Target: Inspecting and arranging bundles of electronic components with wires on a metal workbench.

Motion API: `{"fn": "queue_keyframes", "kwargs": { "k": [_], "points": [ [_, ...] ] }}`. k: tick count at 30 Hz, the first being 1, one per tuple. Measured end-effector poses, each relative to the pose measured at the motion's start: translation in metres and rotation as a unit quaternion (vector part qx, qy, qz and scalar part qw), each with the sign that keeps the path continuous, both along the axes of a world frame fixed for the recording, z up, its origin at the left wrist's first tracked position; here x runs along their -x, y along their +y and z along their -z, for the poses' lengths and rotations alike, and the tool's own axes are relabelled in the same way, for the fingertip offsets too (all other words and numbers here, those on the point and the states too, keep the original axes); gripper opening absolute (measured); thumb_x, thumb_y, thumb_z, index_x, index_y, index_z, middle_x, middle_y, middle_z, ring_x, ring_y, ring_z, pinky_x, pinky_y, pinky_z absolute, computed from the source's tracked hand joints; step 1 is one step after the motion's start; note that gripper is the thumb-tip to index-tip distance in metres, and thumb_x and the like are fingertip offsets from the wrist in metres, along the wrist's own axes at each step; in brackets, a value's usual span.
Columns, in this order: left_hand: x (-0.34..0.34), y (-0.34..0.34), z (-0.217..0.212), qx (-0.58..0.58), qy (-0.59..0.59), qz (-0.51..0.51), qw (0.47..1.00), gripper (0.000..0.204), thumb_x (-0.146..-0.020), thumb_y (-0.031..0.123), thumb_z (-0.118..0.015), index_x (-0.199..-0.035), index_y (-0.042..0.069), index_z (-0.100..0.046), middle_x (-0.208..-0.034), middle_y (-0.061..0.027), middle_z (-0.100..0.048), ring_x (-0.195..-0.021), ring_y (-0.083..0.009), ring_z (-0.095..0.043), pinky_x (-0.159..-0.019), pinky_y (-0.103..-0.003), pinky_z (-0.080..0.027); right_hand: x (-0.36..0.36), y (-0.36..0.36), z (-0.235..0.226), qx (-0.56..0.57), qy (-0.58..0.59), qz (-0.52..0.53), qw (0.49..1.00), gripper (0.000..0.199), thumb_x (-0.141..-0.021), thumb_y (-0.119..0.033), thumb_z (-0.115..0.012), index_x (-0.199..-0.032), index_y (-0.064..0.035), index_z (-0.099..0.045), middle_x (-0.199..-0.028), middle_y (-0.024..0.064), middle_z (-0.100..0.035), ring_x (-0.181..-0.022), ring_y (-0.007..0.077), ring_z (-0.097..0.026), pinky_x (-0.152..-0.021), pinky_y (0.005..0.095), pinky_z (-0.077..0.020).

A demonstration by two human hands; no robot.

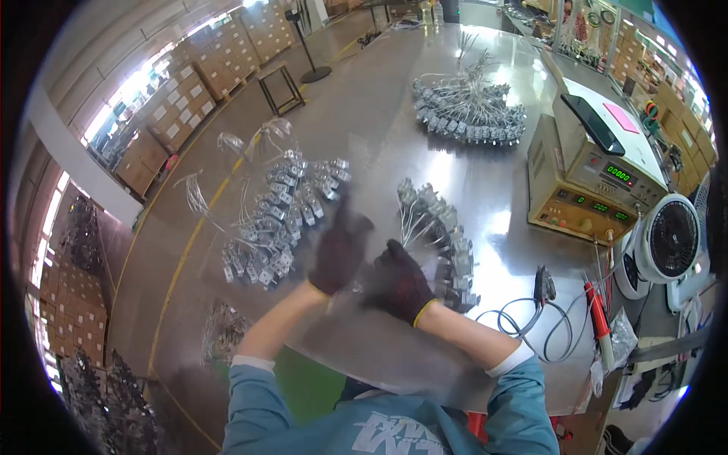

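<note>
Both my hands wear dark knit gloves with yellow cuffs and are close together over the near part of the metal table [371, 159]. My left hand [341, 250] is smeared by motion beside a left-hand cluster of small silvery metal parts with pale wires [284, 205]. Its fingers cannot be made out. My right hand [402, 280] is curled closed, next to a curved row of similar wired metal parts [455, 250]. A small shiny bit shows near its fingertips, too blurred to name. A third fan-shaped cluster of wired parts [470, 114] lies farther off.
Stacked test instruments [584, 189] with green digits stand at right, a black phone [591, 123] on top. Near them are a white fan [673, 236], a black clip with cable [544, 287] and a red-handled tool [597, 311]. Left of the table, cartons [182, 98] line the floor.
</note>
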State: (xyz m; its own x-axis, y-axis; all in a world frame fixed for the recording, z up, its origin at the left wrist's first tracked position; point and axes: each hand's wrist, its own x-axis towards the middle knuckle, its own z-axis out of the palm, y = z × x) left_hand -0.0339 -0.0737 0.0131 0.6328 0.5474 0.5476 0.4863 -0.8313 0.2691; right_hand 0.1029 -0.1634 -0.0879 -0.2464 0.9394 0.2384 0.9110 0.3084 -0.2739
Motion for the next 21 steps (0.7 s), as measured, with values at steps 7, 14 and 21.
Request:
{"fn": "queue_keyframes", "kwargs": {
  "k": [7, 14, 21],
  "points": [
    [-0.026, -0.028, -0.009, 0.317, -0.135, 0.067, 0.936, 0.078, -0.107, 0.017, -0.060, -0.172, 0.004, -0.018, -0.122, -0.0192, -0.077, -0.086, -0.0268, -0.078, -0.076, -0.038, -0.061, 0.001, -0.050, -0.061, 0.025, -0.040, 0.034, 0.998, 0.067, -0.084, -0.056, -0.080, -0.126, -0.0053, -0.069, -0.117, 0.0169, -0.070, -0.117, 0.0330, -0.062, -0.112, 0.0479, -0.0407],
    [-0.027, -0.017, 0.007, 0.176, -0.178, 0.076, 0.965, 0.086, -0.106, 0.018, -0.066, -0.173, 0.005, -0.013, -0.113, -0.0085, -0.081, -0.078, -0.0184, -0.074, -0.073, -0.035, -0.060, -0.058, -0.109, -0.135, 0.010, 0.065, -0.015, 0.998, 0.052, -0.089, -0.045, -0.080, -0.126, -0.0082, -0.072, -0.116, 0.0140, -0.072, -0.109, 0.0355, -0.068, -0.099, 0.0459, -0.0534],
    [0.021, -0.008, 0.113, 0.297, -0.135, -0.070, 0.943, 0.054, -0.098, 0.008, -0.059, -0.152, 0.015, -0.060, -0.117, -0.0100, -0.080, -0.090, -0.0280, -0.077, -0.082, -0.040, -0.059, -0.136, -0.114, -0.122, -0.159, 0.038, 0.244, 0.956, 0.065, -0.092, -0.025, -0.082, -0.149, -0.0068, -0.058, -0.142, 0.0193, -0.065, -0.131, 0.0402, -0.062, -0.111, 0.0495, -0.0506]
  ]
}}
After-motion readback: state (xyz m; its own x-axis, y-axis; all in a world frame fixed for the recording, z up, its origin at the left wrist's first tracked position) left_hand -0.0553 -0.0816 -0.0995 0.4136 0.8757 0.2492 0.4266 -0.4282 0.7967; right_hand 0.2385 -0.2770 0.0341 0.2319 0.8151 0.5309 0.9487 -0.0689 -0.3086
